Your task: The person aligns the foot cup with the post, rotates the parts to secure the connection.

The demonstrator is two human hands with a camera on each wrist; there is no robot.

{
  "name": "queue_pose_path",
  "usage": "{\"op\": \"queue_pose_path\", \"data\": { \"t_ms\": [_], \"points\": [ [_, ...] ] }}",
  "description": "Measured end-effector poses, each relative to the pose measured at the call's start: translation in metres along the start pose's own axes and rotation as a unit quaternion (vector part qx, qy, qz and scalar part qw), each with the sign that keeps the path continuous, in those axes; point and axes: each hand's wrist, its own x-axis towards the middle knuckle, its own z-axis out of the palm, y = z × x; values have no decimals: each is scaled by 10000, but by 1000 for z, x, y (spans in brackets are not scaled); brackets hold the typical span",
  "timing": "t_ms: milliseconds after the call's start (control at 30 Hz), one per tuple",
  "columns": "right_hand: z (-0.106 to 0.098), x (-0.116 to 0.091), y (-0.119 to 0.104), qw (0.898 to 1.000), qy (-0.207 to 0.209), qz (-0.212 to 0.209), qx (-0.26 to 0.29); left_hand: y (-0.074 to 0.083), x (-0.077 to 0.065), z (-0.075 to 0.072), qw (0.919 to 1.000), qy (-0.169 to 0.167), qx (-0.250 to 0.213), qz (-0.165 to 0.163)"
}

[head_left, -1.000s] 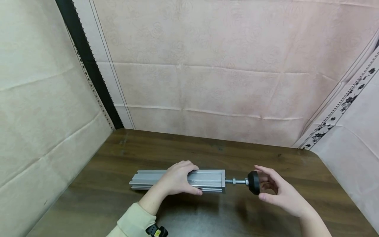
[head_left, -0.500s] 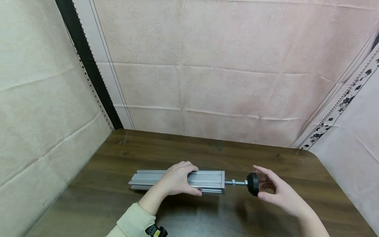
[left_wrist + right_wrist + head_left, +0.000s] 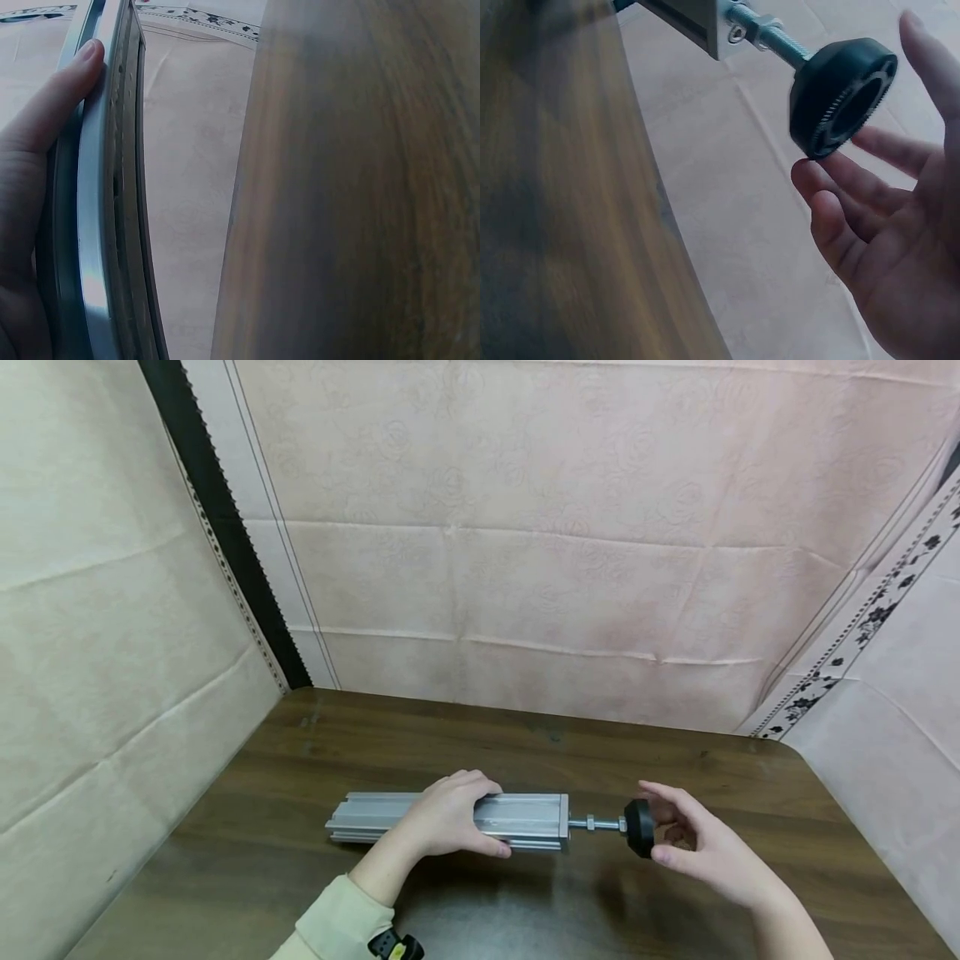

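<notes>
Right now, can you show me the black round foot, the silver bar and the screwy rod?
Black foot point(image 3: 640, 828): head view, middle of its side.
Silver bar point(image 3: 522, 814): head view, on its upper face.
Threaded rod point(image 3: 786, 45): right wrist view, threads near the foot.

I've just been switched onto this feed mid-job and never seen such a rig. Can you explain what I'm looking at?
There is no robot here, just a person's two bare hands. The wide picture comes from a camera on the head, looking forward and down; the other two come from cameras on each wrist. The left hand grips a silver metal bar, which looks lifted above the wooden table. A threaded rod sticks out of its end, carrying a black round foot. The right hand has its fingers loosely curved by that foot; whether they touch it is hard to tell.
</notes>
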Motion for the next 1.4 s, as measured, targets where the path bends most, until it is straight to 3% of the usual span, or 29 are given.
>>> {"op": "queue_pose_path", "data": {
  "t_ms": [167,367,633,833,1067,1300,1400],
  "points": [
    [-1,-3,0,9999,-120,-57,15,1,-1,-1,9999,64,56,69],
    [1,-4,-1,9998,127,125,-131,2,-1,0,9999,73,48,114],
    [-1,-4,0,9993,29,-361,44,3,-1,-1,9998,134,21,119],
    [0,-5,1,9998,167,-51,-47,3,-1,-1,9998,135,53,139],
    [-2,-4,1,9983,-40,-561,180,3,-1,-1,9996,200,79,160],
    [0,-5,2,9997,150,-167,92,3,0,0,9996,198,117,169],
    [-1,-4,3,9992,91,-383,101,2,0,0,9996,207,111,159]
  ]
}}
